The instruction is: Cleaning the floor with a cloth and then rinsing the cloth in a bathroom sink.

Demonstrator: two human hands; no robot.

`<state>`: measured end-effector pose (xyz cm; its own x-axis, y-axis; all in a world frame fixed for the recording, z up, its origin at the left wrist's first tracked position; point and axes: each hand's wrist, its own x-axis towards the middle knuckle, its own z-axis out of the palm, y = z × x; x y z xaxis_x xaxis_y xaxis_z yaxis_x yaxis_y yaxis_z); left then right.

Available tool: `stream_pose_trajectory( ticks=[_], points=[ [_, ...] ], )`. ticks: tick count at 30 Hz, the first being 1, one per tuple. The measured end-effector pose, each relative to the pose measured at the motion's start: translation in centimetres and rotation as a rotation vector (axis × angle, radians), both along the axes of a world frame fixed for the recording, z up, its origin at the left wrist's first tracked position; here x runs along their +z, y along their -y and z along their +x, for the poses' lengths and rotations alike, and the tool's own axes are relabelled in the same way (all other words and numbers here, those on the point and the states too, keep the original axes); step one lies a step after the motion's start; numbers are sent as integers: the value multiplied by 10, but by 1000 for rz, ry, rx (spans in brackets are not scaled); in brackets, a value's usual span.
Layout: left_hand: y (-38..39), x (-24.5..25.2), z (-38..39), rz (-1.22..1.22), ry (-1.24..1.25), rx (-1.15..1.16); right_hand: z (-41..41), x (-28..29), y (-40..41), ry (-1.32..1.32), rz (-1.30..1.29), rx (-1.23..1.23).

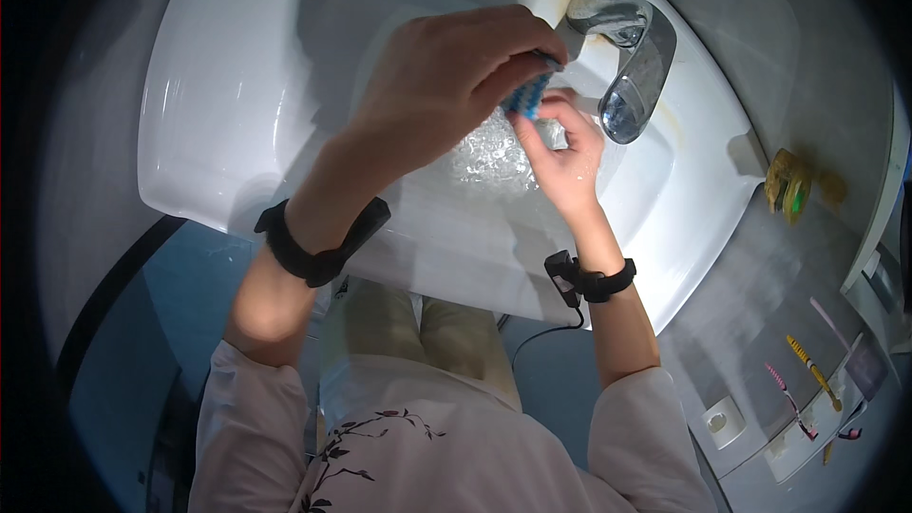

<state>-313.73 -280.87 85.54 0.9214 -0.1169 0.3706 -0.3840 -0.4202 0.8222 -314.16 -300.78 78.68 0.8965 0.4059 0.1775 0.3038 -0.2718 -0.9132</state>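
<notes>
A small blue-and-white textured piece [528,96], perhaps a cloth or a sponge, is held above the washbasin [214,107]. My left hand [456,78] bends over it from above and pinches its upper end between thumb and fingers. From below, the thumb and fingers of my right hand [566,149] grip its lower end. Part of the piece is hidden behind the left fingers. Churning water [491,153] bubbles in the bowl under both hands. Just to the right of them stands the chrome mixer tap [634,78].
On the wall right of the basin hangs a yellow-green item [787,185]. Lower right, several toothbrushes [814,370] sit in a wall holder near a power socket [724,423]. Each wrist wears a black strap with a device [563,279]; a cable runs from the right one.
</notes>
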Motion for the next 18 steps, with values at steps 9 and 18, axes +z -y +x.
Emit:
stream_pose_trajectory(
  ticks=[9, 18],
  points=[
    [-1, -7, 7, -9, -19, 59, -10, 7, 2, 72, -16, -121],
    [3, 4, -4, -3, 17, -37, 2, 2, 12, -214, -91, 7]
  ],
)
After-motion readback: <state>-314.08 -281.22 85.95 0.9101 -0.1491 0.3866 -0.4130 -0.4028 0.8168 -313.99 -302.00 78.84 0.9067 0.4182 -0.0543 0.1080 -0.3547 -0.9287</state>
